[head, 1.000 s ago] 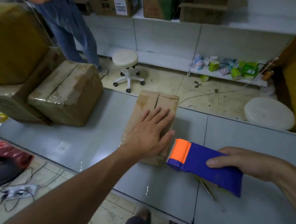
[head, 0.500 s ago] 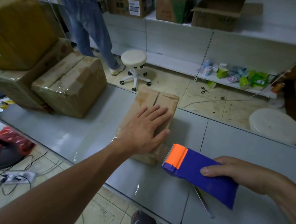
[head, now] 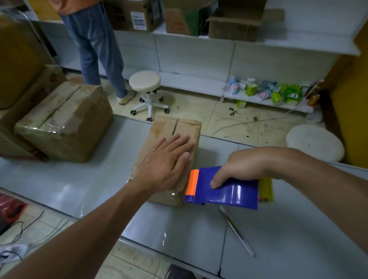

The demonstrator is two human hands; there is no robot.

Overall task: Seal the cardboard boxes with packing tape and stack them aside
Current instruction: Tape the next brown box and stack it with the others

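Observation:
A narrow cardboard box lies on the grey table, its top seam running away from me. My left hand rests flat on its top, fingers spread. My right hand grips a blue tape dispenser with an orange front edge, which touches the box's near right corner. A yellow tape roll shows behind the dispenser. Clear tape glints on the box's near end.
Taped boxes are stacked at the table's left. A metal strip lies on the table near me. Beyond the table stand a person in jeans, a white stool, another round stool, and shelves with boxes. Scissors lie on the floor.
My right hand turned the dispenser and brought it left against the box's near right corner. My left hand stayed flat on the box.

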